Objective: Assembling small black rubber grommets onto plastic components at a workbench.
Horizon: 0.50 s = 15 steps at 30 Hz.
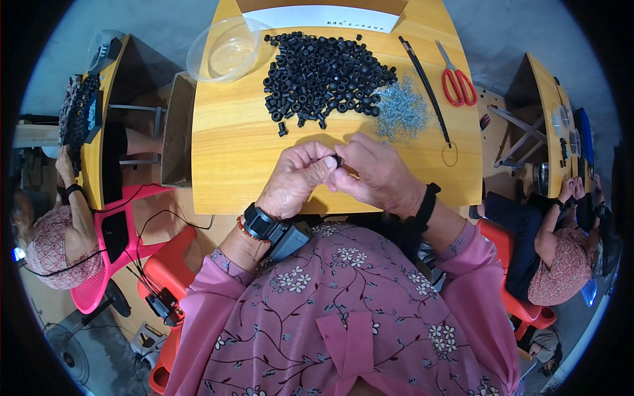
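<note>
My left hand [295, 179] pinches a small black plastic part [337, 160] between thumb and finger, above the near half of the wooden table [228, 152]. Against it, my right hand [378, 173] has its fingers closed and bent. What those fingertips hold is hidden. Just beyond my hands spreads a large heap of small black plastic pieces [317, 72], some tube-like with holes, others round-topped. Touching the heap's right side lies a pile of tiny silvery coils [401, 111], which look like springs.
A clear round plastic tub [224, 56] stands at the far left, beside a white-fronted open box [323, 18]. Toward the right lie a thin black rod [426, 79] with a loop at its near end and red-handled scissors [457, 82]. People sit at other tables on both sides.
</note>
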### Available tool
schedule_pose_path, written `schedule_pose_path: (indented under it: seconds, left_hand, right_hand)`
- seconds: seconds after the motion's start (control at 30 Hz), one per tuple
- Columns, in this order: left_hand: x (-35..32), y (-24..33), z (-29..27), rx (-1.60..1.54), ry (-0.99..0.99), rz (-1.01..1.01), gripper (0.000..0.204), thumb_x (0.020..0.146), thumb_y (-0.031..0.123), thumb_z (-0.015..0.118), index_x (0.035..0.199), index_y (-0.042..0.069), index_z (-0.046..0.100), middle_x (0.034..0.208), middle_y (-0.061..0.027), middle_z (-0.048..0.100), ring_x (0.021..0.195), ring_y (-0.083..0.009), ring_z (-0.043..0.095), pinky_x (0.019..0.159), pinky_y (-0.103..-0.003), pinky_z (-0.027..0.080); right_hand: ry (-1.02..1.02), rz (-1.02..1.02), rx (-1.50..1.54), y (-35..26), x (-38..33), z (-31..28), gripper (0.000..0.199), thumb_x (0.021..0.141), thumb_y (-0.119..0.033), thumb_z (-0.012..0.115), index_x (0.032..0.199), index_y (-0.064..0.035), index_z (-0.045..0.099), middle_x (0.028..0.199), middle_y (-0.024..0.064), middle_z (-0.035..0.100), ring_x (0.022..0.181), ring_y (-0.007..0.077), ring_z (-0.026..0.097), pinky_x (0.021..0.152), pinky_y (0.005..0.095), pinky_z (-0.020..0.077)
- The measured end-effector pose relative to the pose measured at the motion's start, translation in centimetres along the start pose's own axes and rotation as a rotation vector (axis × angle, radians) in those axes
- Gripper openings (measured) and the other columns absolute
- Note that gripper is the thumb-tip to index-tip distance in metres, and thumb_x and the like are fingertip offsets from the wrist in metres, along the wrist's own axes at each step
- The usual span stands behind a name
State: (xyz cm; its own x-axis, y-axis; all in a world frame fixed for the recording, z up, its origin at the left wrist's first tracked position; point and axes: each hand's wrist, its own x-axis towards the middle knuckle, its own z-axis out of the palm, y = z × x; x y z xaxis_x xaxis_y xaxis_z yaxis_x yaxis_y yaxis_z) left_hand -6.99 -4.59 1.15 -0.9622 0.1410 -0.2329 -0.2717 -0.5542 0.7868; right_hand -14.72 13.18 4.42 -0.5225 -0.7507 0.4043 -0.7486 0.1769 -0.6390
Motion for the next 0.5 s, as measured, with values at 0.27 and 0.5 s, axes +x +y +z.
schedule_pose_path:
  seconds: [0.27, 0.5]
  left_hand:
    - [0.29, -0.02, 0.11, 0.114, 0.005, 0.011, 0.016, 0.099, 0.013, 0.060, 0.102, -0.003, 0.060, 0.085, -0.0091, 0.067, 0.073, -0.0141, 0.063, 0.069, -0.025, 0.051]
    - [0.26, 0.04, -0.15, 0.066, -0.020, 0.000, 0.017, 0.099, 0.013, 0.060, 0.105, -0.003, 0.060, 0.087, -0.0094, 0.068, 0.075, -0.0152, 0.065, 0.070, -0.028, 0.054]
  right_hand:
    - [-0.011, -0.043, -0.036, 0.49, -0.03, 0.14, 0.025, 0.077, -0.010, 0.071, 0.089, -0.0053, 0.050, 0.080, 0.0115, 0.050, 0.067, 0.0326, 0.058, 0.056, 0.0425, 0.0475]
    - [-0.057, -0.003, 0.004, 0.42, 0.22, -0.16, 0.023, 0.079, -0.008, 0.070, 0.091, -0.0048, 0.050, 0.081, 0.0118, 0.051, 0.070, 0.0337, 0.059, 0.059, 0.0433, 0.0487]
